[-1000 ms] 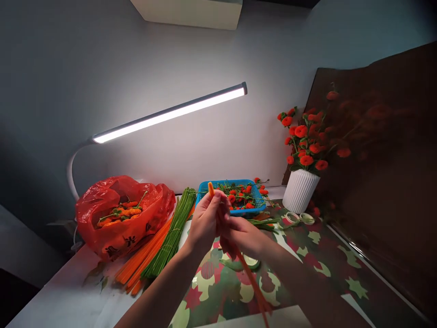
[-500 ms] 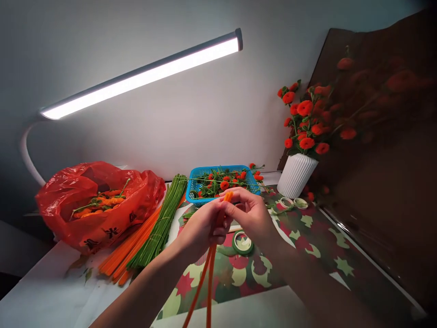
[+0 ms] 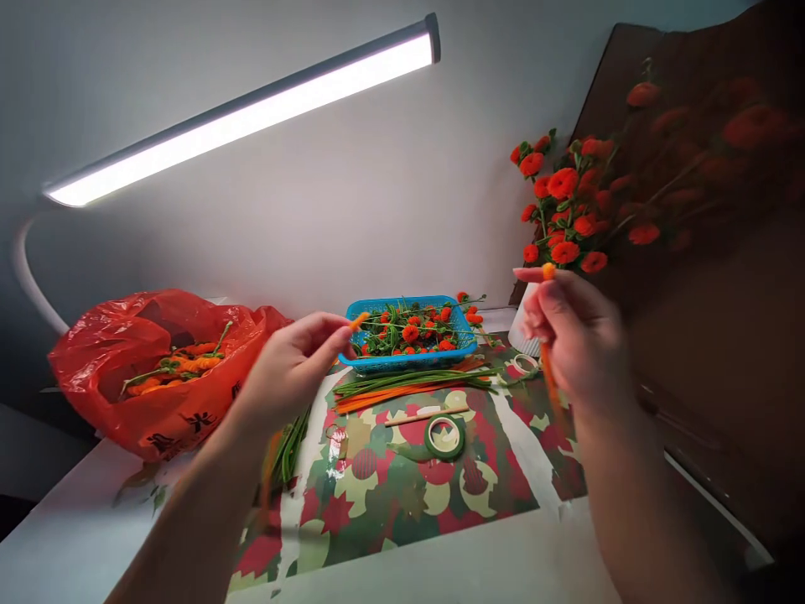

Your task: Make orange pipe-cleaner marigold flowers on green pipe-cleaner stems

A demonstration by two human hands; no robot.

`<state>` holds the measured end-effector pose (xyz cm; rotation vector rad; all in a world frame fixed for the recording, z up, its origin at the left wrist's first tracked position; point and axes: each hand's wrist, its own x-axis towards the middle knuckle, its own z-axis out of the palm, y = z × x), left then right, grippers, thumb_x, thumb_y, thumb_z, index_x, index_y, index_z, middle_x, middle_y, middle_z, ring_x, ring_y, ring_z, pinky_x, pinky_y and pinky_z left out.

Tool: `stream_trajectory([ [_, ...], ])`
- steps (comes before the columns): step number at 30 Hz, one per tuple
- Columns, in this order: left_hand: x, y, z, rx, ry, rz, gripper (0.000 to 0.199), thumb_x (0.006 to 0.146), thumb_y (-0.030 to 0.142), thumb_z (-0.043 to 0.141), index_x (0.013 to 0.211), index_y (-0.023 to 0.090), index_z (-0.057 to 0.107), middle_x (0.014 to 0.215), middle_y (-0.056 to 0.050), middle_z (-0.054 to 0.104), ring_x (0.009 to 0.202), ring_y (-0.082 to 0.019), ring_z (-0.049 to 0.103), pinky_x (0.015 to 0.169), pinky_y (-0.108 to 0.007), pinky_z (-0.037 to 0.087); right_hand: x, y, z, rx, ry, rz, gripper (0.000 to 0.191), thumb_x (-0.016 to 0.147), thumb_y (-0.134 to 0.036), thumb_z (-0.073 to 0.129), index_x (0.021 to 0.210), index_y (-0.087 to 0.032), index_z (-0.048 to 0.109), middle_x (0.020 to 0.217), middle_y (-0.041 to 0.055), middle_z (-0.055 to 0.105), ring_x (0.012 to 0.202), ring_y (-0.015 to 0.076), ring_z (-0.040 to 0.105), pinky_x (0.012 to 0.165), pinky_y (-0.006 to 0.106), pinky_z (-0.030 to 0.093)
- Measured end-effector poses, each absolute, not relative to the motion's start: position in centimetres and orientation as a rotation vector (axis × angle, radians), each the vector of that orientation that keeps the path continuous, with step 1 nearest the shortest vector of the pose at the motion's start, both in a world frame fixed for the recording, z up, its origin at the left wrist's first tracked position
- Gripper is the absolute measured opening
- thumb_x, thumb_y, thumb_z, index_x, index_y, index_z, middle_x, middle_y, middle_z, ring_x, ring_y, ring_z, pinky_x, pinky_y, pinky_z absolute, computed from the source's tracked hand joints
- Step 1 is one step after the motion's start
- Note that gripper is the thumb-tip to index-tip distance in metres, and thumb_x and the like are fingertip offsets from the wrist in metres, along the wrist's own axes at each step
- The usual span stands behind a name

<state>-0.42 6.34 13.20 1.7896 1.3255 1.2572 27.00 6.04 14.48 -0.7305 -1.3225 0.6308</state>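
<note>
My left hand [image 3: 295,361] is closed in a pinch on an orange pipe cleaner [image 3: 359,321], its tip poking past the thumb and its tail hanging blurred below the wrist. On the other side, my right hand [image 3: 582,344] grips a second orange pipe cleaner [image 3: 549,271] between thumb and fingers, with the index finger stretched leftward. Between the hands is a blue basket [image 3: 408,363] of red fuzzy flowers on green stems. In front of it lie green and orange pipe cleaners [image 3: 415,384], a thin wooden stick [image 3: 426,416] and a roll of green tape [image 3: 445,438].
A red plastic bag [image 3: 220,403] with orange and green pieces stands at left, beside a bundle of green pipe cleaners [image 3: 290,453]. A white vase [image 3: 523,335] of red flowers [image 3: 563,184] stands at back right, partly behind my right hand. A lit lamp [image 3: 251,117] hangs above.
My hands were together around the orange pipe cleaners; now they are far apart, one pipe cleaner in each. My right hand has risen rightward, my left has moved left. The view has shifted slightly.
</note>
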Motion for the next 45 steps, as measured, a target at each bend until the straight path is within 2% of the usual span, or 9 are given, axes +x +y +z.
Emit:
stream_trajectory([
  [2, -1.3, 5.7, 14.0, 2.009, 1.576, 1.386, 0.021, 0.084, 0.037, 0.059, 0.096, 0.022, 0.066, 0.062, 0.002, 0.064, 0.046, -0.01, 0.049, 0.047, -0.022, 0.038, 28.1, 5.2, 15.2, -0.874, -1.524, 0.423, 0.02, 0.092, -0.034, 0.055, 0.102, -0.023, 0.069, 0.062, -0.0025, 0.051, 0.057, 0.0106, 0.048, 0.052, 0.024, 0.039],
  [4, -0.8, 5.1, 13.9, 2.161, 1.701, 1.468, 0.014, 0.084, 0.033, 0.061, 0.09, 0.022, 0.067, 0.059, 0.003, 0.062, 0.049, -0.012, 0.053, 0.052, -0.023, 0.041, 27.5, 4.7, 15.0, -0.977, -1.726, 0.38, 0.022, 0.094, -0.031, 0.051, 0.11, -0.023, 0.065, 0.067, -0.0014, 0.057, 0.061, 0.0118, 0.053, 0.055, 0.025, 0.039],
  [6, 0.6, 4.8, 12.9, 2.221, 1.566, 1.428, 0.008, 0.084, 0.027, 0.061, 0.084, 0.02, 0.067, 0.061, 0.003, 0.062, 0.051, -0.011, 0.055, 0.053, -0.023, 0.043, 25.7, 4.7, 14.0, -0.996, -1.875, 0.537, 0.022, 0.095, -0.027, 0.047, 0.115, -0.022, 0.056, 0.073, -0.0009, 0.064, 0.065, 0.0122, 0.056, 0.059, 0.025, 0.041],
  [9, 3.0, 5.2, 11.0, 2.087, 1.319, 1.377, 0.01, 0.084, 0.027, 0.061, 0.083, 0.018, 0.066, 0.068, 0.0, 0.065, 0.055, -0.011, 0.057, 0.051, -0.021, 0.044, 22.6, 5.3, 12.1, -0.968, -1.992, 0.87, 0.014, 0.097, -0.026, 0.04, 0.108, -0.022, 0.046, 0.08, -0.0011, 0.068, 0.053, 0.0092, 0.048, 0.054, 0.024, 0.037],
  [13, 4.2, 5.9, 9.8, 1.734, 1.088, 1.351, 0.012, 0.082, 0.029, 0.065, 0.085, 0.018, 0.067, 0.076, -0.002, 0.068, 0.064, -0.013, 0.061, 0.057, -0.022, 0.05, 20.9, 6.2, 10.5, -0.92, -1.916, 1.009, 0.01, 0.096, -0.027, 0.04, 0.105, -0.022, 0.039, 0.075, -0.003, 0.065, 0.054, 0.0098, 0.044, 0.058, 0.024, 0.037],
  [17, 4.0, 5.9, 10.1, 1.549, 1.011, 1.32, 0.01, 0.078, 0.026, 0.069, 0.08, 0.018, 0.066, 0.073, 0.0, 0.066, 0.064, -0.011, 0.06, 0.058, -0.019, 0.048, 21.2, 6.5, 10.1, -0.895, -1.828, 1.07, 0.016, 0.097, -0.029, 0.04, 0.11, -0.022, 0.035, 0.076, -0.0025, 0.063, 0.065, 0.0126, 0.051, 0.064, 0.026, 0.038],
  [28, 4.0, 5.9, 10.3, 1.53, 0.93, 1.247, 0.014, 0.076, 0.029, 0.073, 0.076, 0.017, 0.066, 0.064, 0.001, 0.065, 0.056, -0.009, 0.056, 0.051, -0.017, 0.043, 21.0, 6.3, 10.1, -0.825, -1.818, 1.188, 0.011, 0.096, -0.032, 0.042, 0.093, -0.022, 0.046, 0.074, -0.0023, 0.062, 0.068, 0.0128, 0.051, 0.063, 0.025, 0.038],
  [36, 3.5, 6.1, 9.8, 1.783, 0.995, 1.215, 0.014, 0.082, 0.031, 0.067, 0.08, 0.018, 0.067, 0.068, -0.001, 0.064, 0.059, -0.013, 0.056, 0.052, -0.022, 0.043, 21.3, 6.7, 10.0, -0.779, -1.775, 1.373, 0.03, 0.091, -0.05, 0.052, 0.086, -0.02, 0.049, 0.073, -0.001, 0.06, 0.065, 0.0123, 0.049, 0.06, 0.025, 0.036],
  [45, 2.7, 6.5, 10.3, 2.353, 0.934, 1.161, 0.012, 0.087, 0.025, 0.058, 0.078, 0.019, 0.064, 0.068, -0.002, 0.062, 0.058, -0.012, 0.052, 0.055, -0.023, 0.04, 23.2, 8.5, 10.2, -0.645, -1.936, 1.668, 0.04, 0.091, -0.052, 0.05, 0.072, -0.018, 0.056, 0.068, -0.002, 0.051, 0.062, 0.0105, 0.043, 0.06, 0.024, 0.036],
])
